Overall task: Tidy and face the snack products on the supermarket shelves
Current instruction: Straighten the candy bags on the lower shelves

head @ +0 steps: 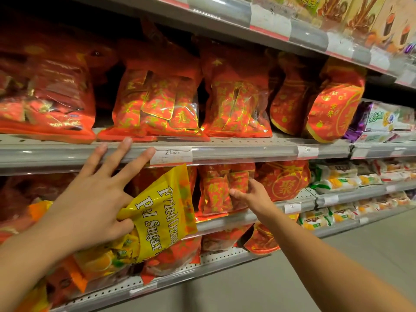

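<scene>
My left hand (94, 199) pinches the top of a yellow snack bag (162, 212) printed "Fried Orange Peel Sugar", thumb and one finger on the bag, the other fingers spread straight up towards the shelf rail (225, 152). The bag hangs tilted in front of the lower shelf. My right hand (249, 194) grips a red and gold candy bag (216, 190) standing on the middle shelf, thumb on its front and fingers behind its right edge.
Rows of red and gold bags (157, 102) fill the shelf above. A round red bag (286, 181) stands right of my right hand. White and green packs (337, 179) lie further right. A price tag (171, 154) sits on the rail. Grey floor lies below right.
</scene>
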Demonstrator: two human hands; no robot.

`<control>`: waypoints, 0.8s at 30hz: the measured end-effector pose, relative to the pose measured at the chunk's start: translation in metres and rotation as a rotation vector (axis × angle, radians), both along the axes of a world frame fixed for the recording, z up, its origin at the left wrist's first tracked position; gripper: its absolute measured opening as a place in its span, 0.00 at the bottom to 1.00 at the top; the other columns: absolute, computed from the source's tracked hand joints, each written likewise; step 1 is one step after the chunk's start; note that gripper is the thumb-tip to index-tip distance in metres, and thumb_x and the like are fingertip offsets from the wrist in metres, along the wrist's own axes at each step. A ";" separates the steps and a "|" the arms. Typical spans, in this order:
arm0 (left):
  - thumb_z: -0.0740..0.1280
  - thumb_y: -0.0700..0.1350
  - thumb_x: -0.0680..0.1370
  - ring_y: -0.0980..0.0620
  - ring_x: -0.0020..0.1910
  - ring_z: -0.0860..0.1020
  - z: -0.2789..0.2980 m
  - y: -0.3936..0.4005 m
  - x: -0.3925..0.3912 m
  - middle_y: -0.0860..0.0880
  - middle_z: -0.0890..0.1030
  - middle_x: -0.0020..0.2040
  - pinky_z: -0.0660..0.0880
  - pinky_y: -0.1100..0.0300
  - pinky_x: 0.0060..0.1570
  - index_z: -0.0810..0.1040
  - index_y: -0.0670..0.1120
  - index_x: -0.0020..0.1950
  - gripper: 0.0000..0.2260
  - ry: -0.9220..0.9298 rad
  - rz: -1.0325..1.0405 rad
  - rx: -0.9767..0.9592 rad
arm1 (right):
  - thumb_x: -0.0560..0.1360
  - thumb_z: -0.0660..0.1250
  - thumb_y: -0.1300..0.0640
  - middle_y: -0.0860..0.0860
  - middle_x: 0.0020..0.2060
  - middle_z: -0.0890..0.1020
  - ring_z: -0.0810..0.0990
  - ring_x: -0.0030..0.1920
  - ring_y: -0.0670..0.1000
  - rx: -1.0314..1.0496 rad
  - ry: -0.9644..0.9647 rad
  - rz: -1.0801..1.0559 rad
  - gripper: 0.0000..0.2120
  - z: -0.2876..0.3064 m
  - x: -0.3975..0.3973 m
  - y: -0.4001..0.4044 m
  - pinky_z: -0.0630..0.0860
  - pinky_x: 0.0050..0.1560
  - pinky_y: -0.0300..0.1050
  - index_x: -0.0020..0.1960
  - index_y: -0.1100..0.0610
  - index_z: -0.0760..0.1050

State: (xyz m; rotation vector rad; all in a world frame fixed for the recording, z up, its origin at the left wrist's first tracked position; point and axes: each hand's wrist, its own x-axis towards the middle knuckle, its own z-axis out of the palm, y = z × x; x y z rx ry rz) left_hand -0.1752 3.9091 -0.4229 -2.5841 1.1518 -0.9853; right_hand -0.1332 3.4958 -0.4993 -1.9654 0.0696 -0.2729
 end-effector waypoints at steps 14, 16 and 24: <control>0.61 0.62 0.62 0.34 0.82 0.47 -0.002 -0.001 0.002 0.47 0.52 0.84 0.43 0.33 0.77 0.84 0.59 0.32 0.14 -0.003 0.004 0.008 | 0.71 0.79 0.47 0.46 0.48 0.85 0.84 0.49 0.48 -0.178 0.074 -0.059 0.17 -0.010 0.017 -0.008 0.81 0.51 0.43 0.55 0.50 0.77; 0.61 0.62 0.62 0.34 0.82 0.47 -0.002 -0.001 0.001 0.47 0.52 0.84 0.43 0.33 0.77 0.84 0.59 0.32 0.14 -0.005 0.008 0.006 | 0.72 0.79 0.49 0.46 0.46 0.85 0.85 0.46 0.47 -0.157 0.113 -0.001 0.14 -0.007 0.010 -0.012 0.80 0.47 0.39 0.52 0.50 0.77; 0.63 0.64 0.62 0.35 0.82 0.46 -0.001 -0.001 0.000 0.48 0.51 0.84 0.44 0.32 0.77 0.85 0.61 0.35 0.13 0.003 0.037 0.019 | 0.68 0.80 0.43 0.50 0.48 0.87 0.86 0.49 0.52 -0.165 0.219 0.049 0.24 -0.004 0.015 -0.018 0.82 0.49 0.45 0.58 0.55 0.79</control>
